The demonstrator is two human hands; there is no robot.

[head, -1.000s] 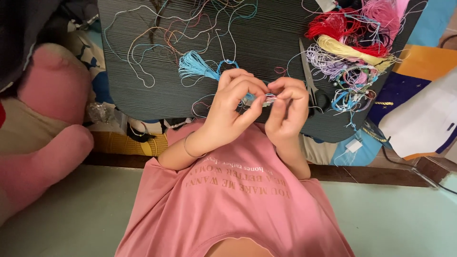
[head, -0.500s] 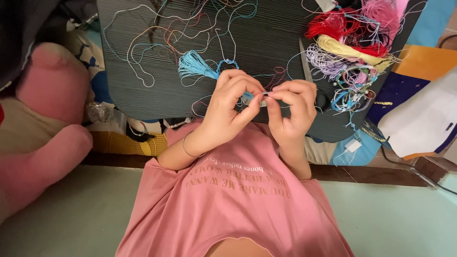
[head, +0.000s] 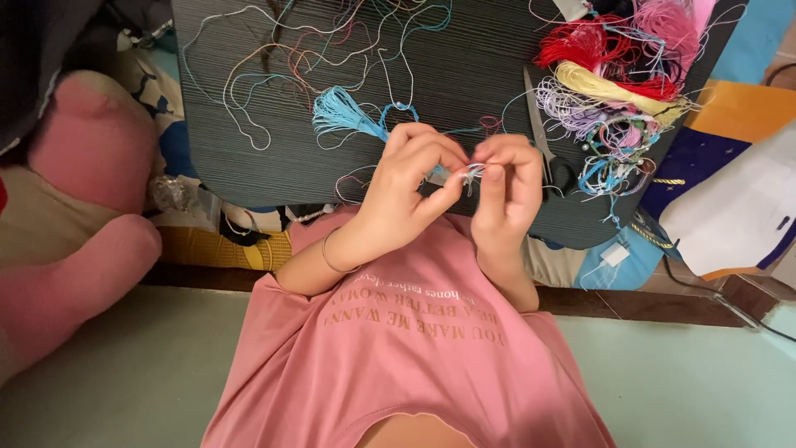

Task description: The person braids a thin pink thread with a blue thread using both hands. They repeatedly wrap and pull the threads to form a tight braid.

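Both hands pinch a small knot of pale threads [head: 473,172] over the dark board [head: 249,158]: left hand [head: 410,178] and right hand [head: 510,187] closed on it. Knotting looks mid-way; blue tassel [head: 340,112], scissors [head: 543,141] and thread pile [head: 618,75] lie unused nearby.

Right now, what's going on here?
A person in a pink T-shirt is working threads by hand over a dark ribbed board. The left hand and right hand meet fingertip to fingertip, pinching a small bundle of thin light threads between them. A light blue tassel lies just beyond the left hand, scissors sit beside the right hand, and a tangled pile of coloured threads lies on the board's far right.
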